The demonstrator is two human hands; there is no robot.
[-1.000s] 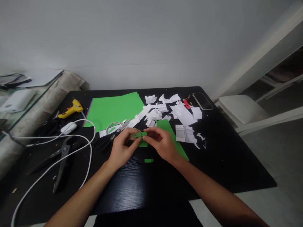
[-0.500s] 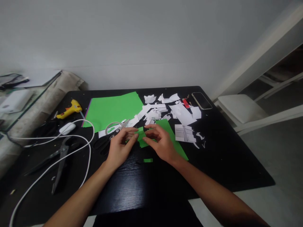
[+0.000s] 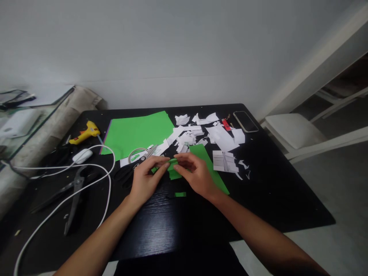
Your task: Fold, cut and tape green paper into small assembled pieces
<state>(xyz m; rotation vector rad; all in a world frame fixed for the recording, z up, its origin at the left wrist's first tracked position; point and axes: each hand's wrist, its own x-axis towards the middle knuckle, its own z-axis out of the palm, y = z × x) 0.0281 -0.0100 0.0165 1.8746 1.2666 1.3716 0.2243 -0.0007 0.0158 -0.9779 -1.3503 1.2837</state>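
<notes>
My left hand (image 3: 148, 174) pinches the left end of a small green paper piece (image 3: 172, 162). At its other end my right hand (image 3: 195, 172) grips the same piece between thumb and fingers. The piece looks narrow from here, and my fingertips cover its ends. Under and behind my right hand lies a larger green sheet (image 3: 214, 174). A small green strip (image 3: 180, 194) rests on the black table (image 3: 155, 234) just in front of my hands. Black-handled scissors (image 3: 126, 173) lie beside my left hand, partly hidden by it.
Green sheets (image 3: 138, 132) lie at the back left, near a yellow glue gun (image 3: 87, 132). White paper scraps (image 3: 221, 138) cover the back right, beside a phone (image 3: 245, 121). Large shears (image 3: 77, 188) and a looping white cable (image 3: 107, 184) occupy the left side.
The small green piece in my fingers has tilted or folded, so less of its face shows. Both hands stay almost in place.
</notes>
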